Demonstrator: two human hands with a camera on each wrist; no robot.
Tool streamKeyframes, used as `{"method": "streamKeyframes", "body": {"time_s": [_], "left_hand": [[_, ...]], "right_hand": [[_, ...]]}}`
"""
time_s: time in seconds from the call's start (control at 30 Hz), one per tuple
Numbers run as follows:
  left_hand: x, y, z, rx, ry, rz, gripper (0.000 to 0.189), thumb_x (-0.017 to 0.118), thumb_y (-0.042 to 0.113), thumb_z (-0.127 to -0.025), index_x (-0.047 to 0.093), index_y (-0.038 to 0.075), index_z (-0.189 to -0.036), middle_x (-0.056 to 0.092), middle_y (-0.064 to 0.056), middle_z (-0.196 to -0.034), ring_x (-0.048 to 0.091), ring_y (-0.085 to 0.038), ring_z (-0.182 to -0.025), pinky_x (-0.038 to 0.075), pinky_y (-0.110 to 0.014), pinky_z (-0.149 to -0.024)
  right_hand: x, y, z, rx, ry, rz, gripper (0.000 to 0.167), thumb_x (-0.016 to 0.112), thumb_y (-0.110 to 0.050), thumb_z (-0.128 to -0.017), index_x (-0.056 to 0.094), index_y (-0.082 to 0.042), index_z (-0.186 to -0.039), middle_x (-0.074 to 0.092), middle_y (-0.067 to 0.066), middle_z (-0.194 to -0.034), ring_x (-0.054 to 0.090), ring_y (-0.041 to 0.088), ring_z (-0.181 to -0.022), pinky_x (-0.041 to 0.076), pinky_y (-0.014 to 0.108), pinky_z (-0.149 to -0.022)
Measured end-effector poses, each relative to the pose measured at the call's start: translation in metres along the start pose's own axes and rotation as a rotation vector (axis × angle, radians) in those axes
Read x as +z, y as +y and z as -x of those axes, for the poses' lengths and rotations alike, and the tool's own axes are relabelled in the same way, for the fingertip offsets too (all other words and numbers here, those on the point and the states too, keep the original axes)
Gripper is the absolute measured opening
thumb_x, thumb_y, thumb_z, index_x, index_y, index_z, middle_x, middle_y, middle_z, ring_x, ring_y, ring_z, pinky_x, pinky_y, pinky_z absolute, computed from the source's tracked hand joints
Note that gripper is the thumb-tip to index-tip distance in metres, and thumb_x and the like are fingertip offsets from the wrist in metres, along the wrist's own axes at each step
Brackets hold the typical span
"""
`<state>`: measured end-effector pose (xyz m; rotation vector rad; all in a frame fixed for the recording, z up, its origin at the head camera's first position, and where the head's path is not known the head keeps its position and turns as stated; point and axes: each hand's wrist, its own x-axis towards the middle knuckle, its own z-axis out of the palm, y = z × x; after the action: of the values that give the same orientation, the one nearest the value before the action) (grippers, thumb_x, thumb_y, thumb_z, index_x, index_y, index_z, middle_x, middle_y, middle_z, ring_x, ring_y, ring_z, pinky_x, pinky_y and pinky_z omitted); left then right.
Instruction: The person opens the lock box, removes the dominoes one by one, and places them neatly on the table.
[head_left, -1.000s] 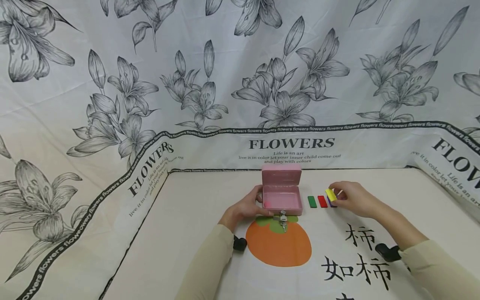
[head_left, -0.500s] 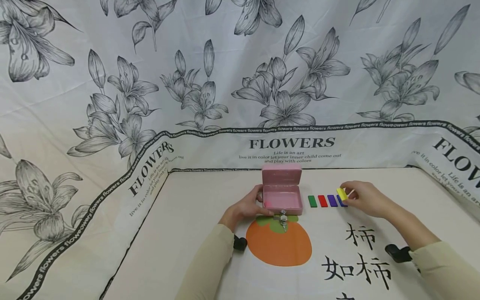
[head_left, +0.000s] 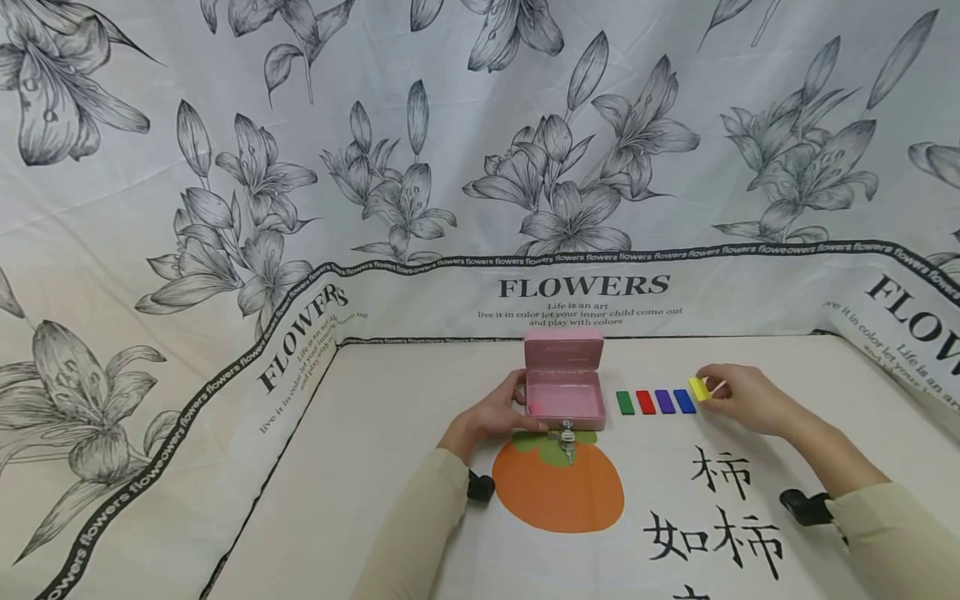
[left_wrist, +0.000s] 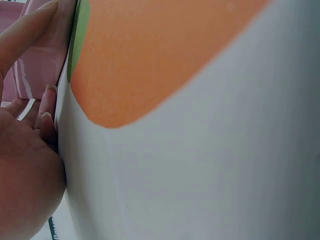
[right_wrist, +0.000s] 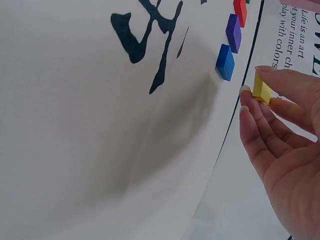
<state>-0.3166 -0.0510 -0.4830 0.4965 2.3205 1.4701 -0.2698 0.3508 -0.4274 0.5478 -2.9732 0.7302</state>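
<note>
A pink metal cash box (head_left: 564, 400) stands with its lid raised; a small pink spot shows inside it. Keys hang from its front lock (head_left: 567, 437). My left hand (head_left: 492, 408) grips its left front corner, thumb along the front and fingers at the side. My right hand (head_left: 744, 400) pinches a yellow domino-like block (head_left: 699, 389), held tilted just right of a row. That row, running right from the box, has a green block (head_left: 626, 403), a red block (head_left: 645, 402), a purple block (head_left: 664, 402) and a blue block (head_left: 684, 402), lying apart from each other.
The pale tablecloth bears a printed orange persimmon (head_left: 558, 487) and black characters (head_left: 712, 542). Behind the table hangs a flower-printed cloth (head_left: 420, 300). Black wrist cameras sit at both cuffs.
My right hand has moved right with the yellow block, from over the purple block past the blue one, uncovering both. The left hand and the box have stayed in place.
</note>
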Motion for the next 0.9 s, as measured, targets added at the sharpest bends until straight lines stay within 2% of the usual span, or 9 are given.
{"method": "streamKeyframes", "body": {"time_s": [0.23, 0.47, 0.9], "left_hand": [[-0.001, 0.000, 0.000, 0.013, -0.003, 0.004, 0.098, 0.092, 0.017, -0.077, 0.033, 0.019, -0.155, 0.053, -0.005, -0.109, 0.049, -0.018, -0.101, 0.040, -0.034, -0.093], [-0.001, -0.002, -0.001, 0.017, -0.006, 0.011, 0.098, 0.092, 0.016, -0.077, 0.033, 0.019, -0.155, 0.053, -0.006, -0.110, 0.049, -0.018, -0.101, 0.041, -0.034, -0.093], [0.000, 0.000, -0.001, 0.002, 0.001, 0.003, 0.097, 0.092, 0.017, -0.076, 0.034, 0.021, -0.154, 0.052, -0.004, -0.112, 0.048, -0.019, -0.103, 0.040, -0.034, -0.091]], "right_hand": [[0.003, 0.014, -0.002, 0.045, -0.025, -0.004, 0.038, 0.074, -0.002, -0.089, 0.060, 0.013, -0.121, 0.066, 0.020, -0.101, 0.064, 0.029, -0.088, 0.055, 0.045, -0.075], [0.009, 0.025, -0.004, 0.053, -0.037, 0.025, 0.039, 0.074, -0.005, -0.089, 0.059, 0.014, -0.120, 0.065, 0.019, -0.097, 0.063, 0.030, -0.087, 0.053, 0.049, -0.077], [0.010, 0.028, -0.008, 0.079, -0.096, 0.017, 0.041, 0.074, -0.006, -0.090, 0.058, 0.015, -0.122, 0.061, 0.014, -0.094, 0.057, 0.025, -0.083, 0.049, 0.043, -0.074]]}}
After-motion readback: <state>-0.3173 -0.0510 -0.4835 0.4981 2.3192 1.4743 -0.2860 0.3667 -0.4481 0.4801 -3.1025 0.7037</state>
